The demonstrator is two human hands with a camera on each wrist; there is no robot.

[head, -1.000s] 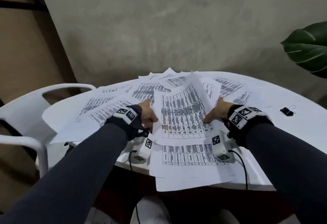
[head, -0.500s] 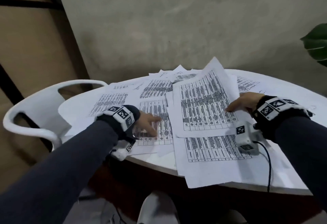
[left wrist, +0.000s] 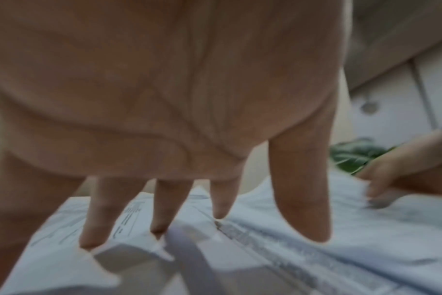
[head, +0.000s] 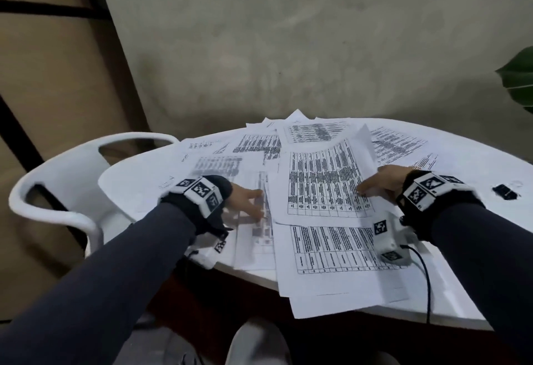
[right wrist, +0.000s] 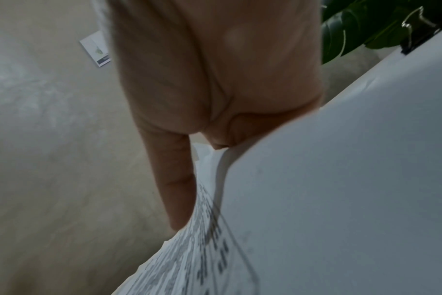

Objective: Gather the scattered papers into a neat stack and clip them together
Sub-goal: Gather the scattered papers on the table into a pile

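Printed white sheets lie scattered over a round white table (head: 476, 220). My right hand (head: 375, 184) pinches the right edge of a table-printed sheet (head: 323, 183), which lies slightly raised over a loose pile (head: 331, 252) that overhangs the table's front edge. In the right wrist view one digit of the right hand (right wrist: 215, 89) lies on the printed side of that sheet (right wrist: 341, 199) and the rest are hidden behind it. My left hand (head: 251, 204) presses straight, spread fingers (left wrist: 300, 199) on a blurred sheet (head: 253, 243) left of the pile. A black binder clip (head: 504, 191) lies alone at the right.
A white plastic chair (head: 57, 191) stands close against the table's left side. A green plant leaf (head: 519, 82) shows at the far right by the wall. More sheets (head: 317, 131) cover the far part of the table. Wrist-camera cables hang over the front edge.
My left hand let go of the raised sheet's left edge, moved left and now presses on another sheet. The raised sheet has come down lower in my right hand.
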